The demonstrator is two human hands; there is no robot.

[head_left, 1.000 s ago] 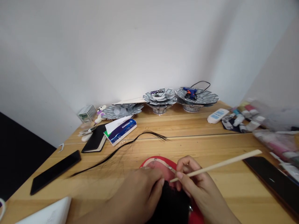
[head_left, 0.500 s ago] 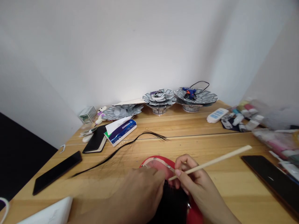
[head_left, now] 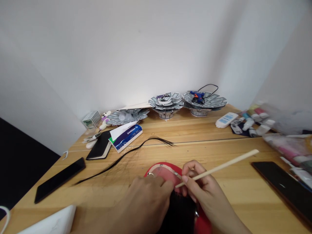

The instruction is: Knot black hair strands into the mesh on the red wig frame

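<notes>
A red and pink rounded piece [head_left: 163, 170] with a pale band and small metal clips lies at the front centre, with black hair [head_left: 177, 213] hanging from its near part. My left hand [head_left: 148, 201] rests over its left side, fingers curled down; what they hold is hidden. Between the thumb and fingers of my right hand [head_left: 202, 185] is a pale wooden stick [head_left: 229, 164], its lower tip at the top edge of the hair and its other end pointing up to the right.
A long black strand [head_left: 122, 157] lies left of centre. Around are a dark phone [head_left: 59, 179], a black notebook [head_left: 99, 146], a blue tissue pack [head_left: 126, 136], grey petal-like bowls [head_left: 166, 112], a white remote [head_left: 226, 120], small bottles [head_left: 248, 124] and a dark tablet [head_left: 280, 187].
The outer end of the stick has dipped slightly and moved a little left. My left hand has shifted slightly, and more of a silver ring-like piece shows beside it.
</notes>
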